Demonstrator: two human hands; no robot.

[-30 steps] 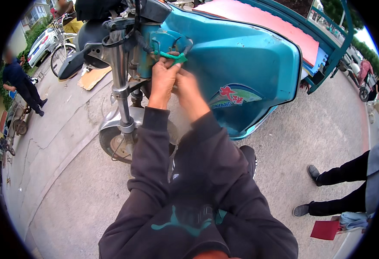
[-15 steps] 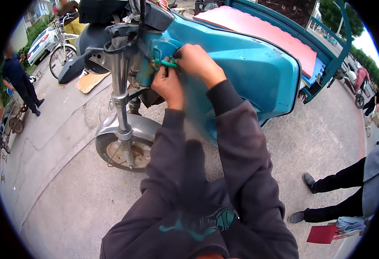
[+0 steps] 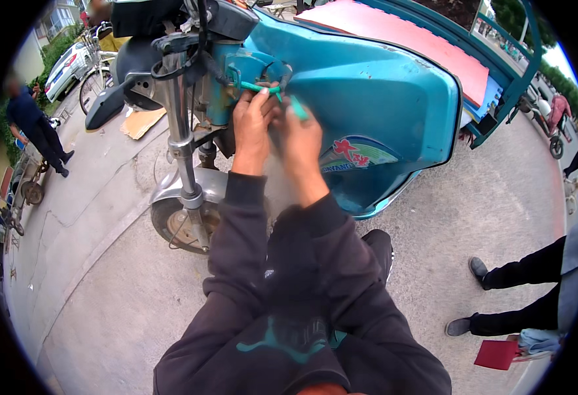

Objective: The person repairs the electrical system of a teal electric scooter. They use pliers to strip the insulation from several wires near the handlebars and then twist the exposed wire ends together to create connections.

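Observation:
A thin green strip [image 3: 257, 87], its material too small to tell, crosses the front of a blue cargo tricycle [image 3: 381, 99] beside a metal loop on the steering column. My left hand [image 3: 251, 131] is closed, thumb and fingers pinching the strip just below that spot. To its right, my right hand [image 3: 302, 141] is smeared by motion. A wider green end [image 3: 297, 108] sticks up from its fingers, which look closed on it. Both hands are close together in front of the blue leg shield.
On the left stand the chrome fork [image 3: 182, 148] and front wheel [image 3: 180, 222]. A cardboard piece [image 3: 143, 123] lies on the pavement. Pink sheets [image 3: 401, 39] fill the cargo bed. One person [image 3: 35, 122] stands far left; another's legs [image 3: 519, 270] are at right, near a red folder [image 3: 496, 354].
My right hand has moved down and to the right from the steering column, pulling a green end out with it. The left hand stays at the strip. A logo on the shield is now uncovered.

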